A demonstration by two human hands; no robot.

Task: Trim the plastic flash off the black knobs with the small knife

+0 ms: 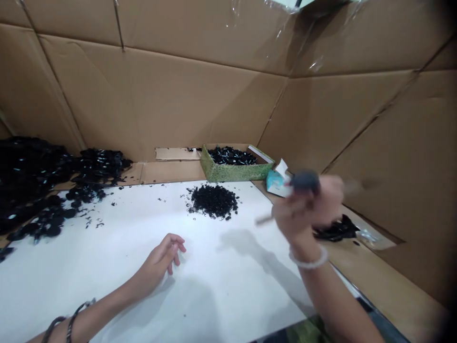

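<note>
now | left hand [157, 267] fingers [173, 244] apart | right hand [303, 209] fingers [285, 212] clamped on blurred tool [305, 181] | black pile [213, 201] beyond

Loose parts heap [213, 201] on table [107, 252] — box [235, 164] behind, larger heap [32, 186] left.

1. Corrugated cardboard sheets lined the far wall [200, 105], with creases and seams showing.
2. A right wall [378, 138] of the same cardboard met it at a corner.
3. Clear plastic film [309, 62] clung along the top near that corner.
4. A white worktop [89, 271] filled the lower view.
5. A cardboard ledge [171, 172] bordered its far edge.
6. Soft light left diffuse shadows on the worktop.
</note>
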